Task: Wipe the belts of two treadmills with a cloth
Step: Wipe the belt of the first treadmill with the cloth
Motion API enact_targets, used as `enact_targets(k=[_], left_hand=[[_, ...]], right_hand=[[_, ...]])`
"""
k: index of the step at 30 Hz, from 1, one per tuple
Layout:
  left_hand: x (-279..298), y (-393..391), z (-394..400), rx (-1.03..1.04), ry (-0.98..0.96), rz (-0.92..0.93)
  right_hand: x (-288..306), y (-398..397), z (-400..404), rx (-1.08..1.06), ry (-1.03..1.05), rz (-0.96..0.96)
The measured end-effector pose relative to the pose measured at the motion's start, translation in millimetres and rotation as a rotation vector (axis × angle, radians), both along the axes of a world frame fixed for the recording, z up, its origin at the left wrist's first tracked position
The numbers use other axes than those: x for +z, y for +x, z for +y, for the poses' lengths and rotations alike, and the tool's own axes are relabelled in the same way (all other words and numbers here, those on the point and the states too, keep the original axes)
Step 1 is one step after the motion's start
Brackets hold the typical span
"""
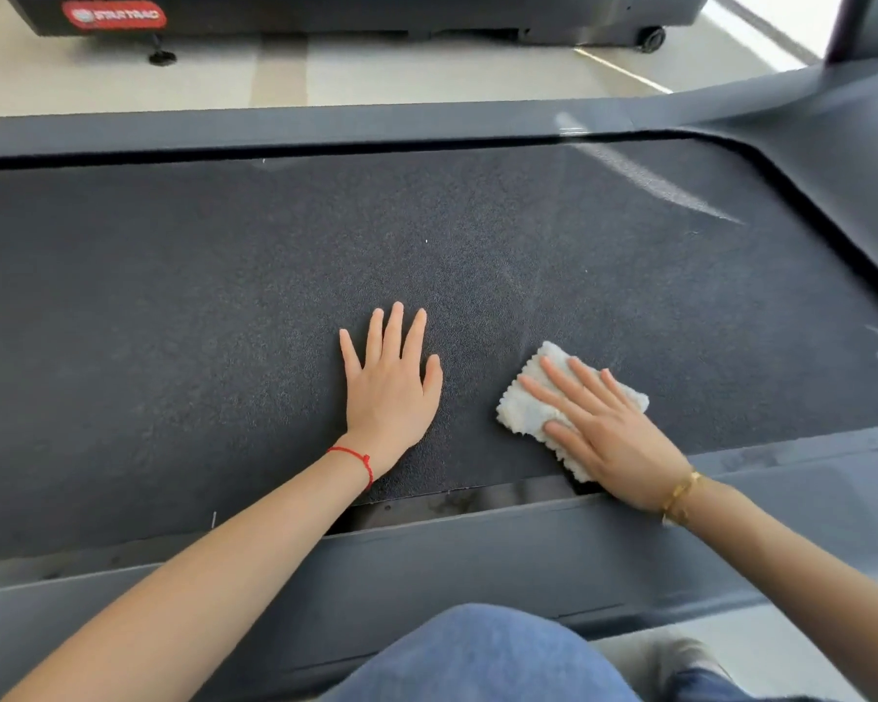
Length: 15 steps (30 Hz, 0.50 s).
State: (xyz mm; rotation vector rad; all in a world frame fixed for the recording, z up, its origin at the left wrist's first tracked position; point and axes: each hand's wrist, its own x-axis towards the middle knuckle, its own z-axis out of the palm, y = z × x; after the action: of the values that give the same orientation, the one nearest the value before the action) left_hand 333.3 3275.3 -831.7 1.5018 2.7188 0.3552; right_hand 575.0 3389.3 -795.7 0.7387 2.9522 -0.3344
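Probably gym: treadmill belt (325, 255) close up, second treadmill (356, 12) beyond on pale floor (427, 73).

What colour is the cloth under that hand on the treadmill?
White, or slightly off-white, with a fluffy texture. The cloth shows best in the head view.

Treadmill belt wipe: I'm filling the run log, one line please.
left hand flat on belt | right hand presses cloth

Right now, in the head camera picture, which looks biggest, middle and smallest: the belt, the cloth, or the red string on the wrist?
1. belt, by far the biggest.
2. cloth, partly hidden under the right hand.
3. red string, the smallest.
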Motion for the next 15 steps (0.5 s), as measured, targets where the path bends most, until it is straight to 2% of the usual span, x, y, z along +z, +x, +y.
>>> enact_targets(k=[4,7,9,12,15], left_hand=[[2.4,2.3,-0.1,0.005,-0.030,-0.006],[1.4,3.6,0.7,0.014,-0.033,0.011],[-1.0,3.3,1.1,0.016,-0.027,0.024],[-3.7,2.2,1.1,0.014,-0.009,0.039],[-5.1,2.1,0.8,0.014,0.006,0.038]], right_hand=[[0.1,-13.5,24.3,-0.228,-0.038,-0.002],[-4.0,-24.5,16.9,-0.316,-0.026,0.008],[-6.4,-29.6,0.0,-0.270,-0.014,0.029],[-11.4,-36.0,-30.5,-0.074,0.004,0.052],[-12.5,-35.9,-25.5,0.020,-0.015,0.053]])
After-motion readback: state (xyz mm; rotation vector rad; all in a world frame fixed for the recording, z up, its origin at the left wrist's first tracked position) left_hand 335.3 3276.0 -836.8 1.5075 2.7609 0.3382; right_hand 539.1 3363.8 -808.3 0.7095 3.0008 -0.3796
